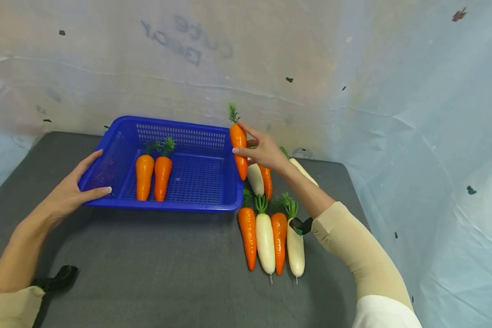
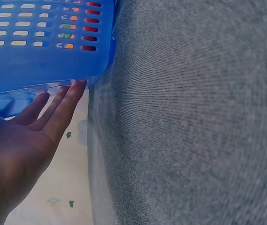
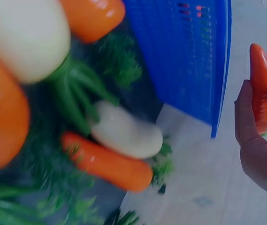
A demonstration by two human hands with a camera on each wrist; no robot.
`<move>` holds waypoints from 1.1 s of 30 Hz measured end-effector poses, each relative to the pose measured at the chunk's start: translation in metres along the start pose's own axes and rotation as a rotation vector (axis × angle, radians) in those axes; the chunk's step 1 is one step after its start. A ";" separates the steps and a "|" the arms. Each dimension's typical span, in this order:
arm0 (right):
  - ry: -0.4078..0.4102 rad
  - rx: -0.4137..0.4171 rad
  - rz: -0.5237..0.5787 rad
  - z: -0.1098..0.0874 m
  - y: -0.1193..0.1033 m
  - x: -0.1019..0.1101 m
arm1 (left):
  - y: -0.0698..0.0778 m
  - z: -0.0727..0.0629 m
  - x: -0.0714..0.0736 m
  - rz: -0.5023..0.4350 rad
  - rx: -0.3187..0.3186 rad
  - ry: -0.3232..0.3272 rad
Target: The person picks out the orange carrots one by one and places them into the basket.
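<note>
A blue plastic basket (image 1: 197, 182) stands on the dark table, with two orange carrots (image 1: 144, 177) lying side by side in its left half. My left hand (image 1: 71, 187) grips the basket's left end, thumb over the rim; in the left wrist view its fingers (image 2: 70, 101) reach along the outside of the slotted wall. Between thumb and fingers my right hand (image 1: 264, 150) pinches another carrot (image 1: 238, 136), green top upward, at the basket's right rim. The right wrist view shows this held carrot (image 3: 263, 84) beside the basket wall (image 3: 185, 61).
Right of the basket lie several carrots (image 1: 247, 237) and white radishes (image 1: 265, 243), partly under my right forearm. One white radish (image 1: 303, 171) lies farther back. A pale sheet with dark specks (image 1: 270, 54) hangs behind the table (image 1: 156, 269).
</note>
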State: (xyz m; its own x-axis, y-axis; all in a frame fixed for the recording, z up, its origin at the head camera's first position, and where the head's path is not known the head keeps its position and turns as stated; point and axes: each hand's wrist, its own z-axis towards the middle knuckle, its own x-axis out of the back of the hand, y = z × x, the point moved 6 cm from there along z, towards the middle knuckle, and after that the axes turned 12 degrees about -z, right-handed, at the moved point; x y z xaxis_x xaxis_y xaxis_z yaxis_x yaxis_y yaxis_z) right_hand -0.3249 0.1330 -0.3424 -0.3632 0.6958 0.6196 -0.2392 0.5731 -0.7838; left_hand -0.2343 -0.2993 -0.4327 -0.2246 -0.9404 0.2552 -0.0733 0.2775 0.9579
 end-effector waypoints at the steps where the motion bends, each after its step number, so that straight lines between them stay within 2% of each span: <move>1: -0.015 0.008 0.012 0.003 -0.003 -0.004 | 0.001 0.000 0.000 0.007 -0.001 0.004; 6: -0.062 0.013 0.029 0.013 -0.015 -0.026 | 0.001 0.000 0.000 0.025 -0.006 0.006; 14: -0.082 -0.004 0.021 0.029 -0.028 -0.055 | -0.001 0.002 0.001 0.023 -0.006 0.009; 27: -0.164 -0.056 0.084 0.043 -0.026 -0.095 | 0.001 -0.001 -0.001 0.017 -0.020 0.004; 33: -0.181 -0.059 0.032 0.049 -0.030 -0.119 | -0.001 -0.001 0.000 0.009 -0.012 0.015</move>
State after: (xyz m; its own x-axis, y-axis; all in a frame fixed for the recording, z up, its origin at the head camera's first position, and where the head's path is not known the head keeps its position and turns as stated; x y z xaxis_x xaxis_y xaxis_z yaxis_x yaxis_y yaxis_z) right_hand -0.3187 0.0121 -0.3950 -0.5273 0.6280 0.5724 -0.1738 0.5797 -0.7961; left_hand -0.2337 -0.2999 -0.4333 -0.2106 -0.9407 0.2660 -0.0598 0.2840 0.9570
